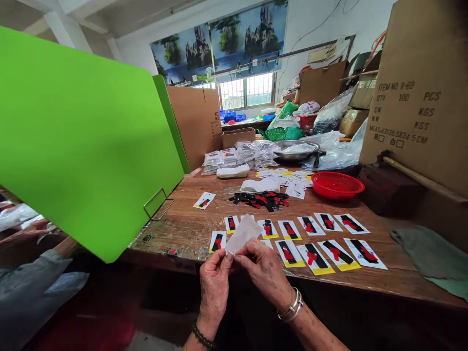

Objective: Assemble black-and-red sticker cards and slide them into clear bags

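Note:
Both my hands pinch the lower end of a small whitish plastic bag [244, 233], held up over the table's front edge. My left hand [215, 282] has thumb and fingers closed at its bottom corner. Beside it, my right hand [263, 269] closes on the same end. Beyond and to the right lie two rows of white cards, such as one card [287, 253], each with a black and red piece on it. Behind them is a pile of loose black and red pieces [261, 199]. A single card [204, 200] lies apart at the left.
A green panel [91, 136] stands at the left, with a co-worker's arm [40, 239] beyond it. Stacks of bags [239, 175] and loose cards [292, 179] lie farther back. To the right are a red basket [338, 186], a large carton [417, 97] and a green cloth [431, 251].

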Demonstrator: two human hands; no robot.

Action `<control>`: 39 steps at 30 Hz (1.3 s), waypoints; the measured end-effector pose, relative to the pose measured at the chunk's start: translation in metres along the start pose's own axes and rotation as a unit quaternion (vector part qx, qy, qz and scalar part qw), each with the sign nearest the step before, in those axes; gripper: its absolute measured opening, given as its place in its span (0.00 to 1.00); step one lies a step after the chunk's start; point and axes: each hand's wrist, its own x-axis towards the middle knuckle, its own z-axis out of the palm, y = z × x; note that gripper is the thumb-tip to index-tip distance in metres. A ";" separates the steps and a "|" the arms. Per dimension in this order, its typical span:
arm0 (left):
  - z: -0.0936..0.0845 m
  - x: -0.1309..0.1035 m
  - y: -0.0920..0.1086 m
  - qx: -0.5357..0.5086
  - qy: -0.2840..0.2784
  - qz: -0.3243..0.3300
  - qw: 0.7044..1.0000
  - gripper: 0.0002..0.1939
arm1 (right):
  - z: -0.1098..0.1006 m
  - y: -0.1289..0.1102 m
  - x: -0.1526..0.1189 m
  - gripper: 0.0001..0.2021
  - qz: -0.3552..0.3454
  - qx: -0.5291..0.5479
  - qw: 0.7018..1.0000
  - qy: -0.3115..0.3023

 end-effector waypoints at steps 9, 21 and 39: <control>0.000 0.003 -0.001 0.160 0.034 0.053 0.985 0.11 | 0.021 0.009 -0.013 0.09 -0.118 -0.112 0.980 0.118; 0.023 -0.001 -0.002 0.151 0.096 0.086 0.980 0.11 | 0.015 0.008 -0.012 0.06 -0.200 -0.264 0.922 0.201; 0.015 -0.010 0.030 -0.410 0.119 -0.214 0.879 0.10 | 0.033 0.008 -0.013 0.16 -0.204 0.033 0.972 0.109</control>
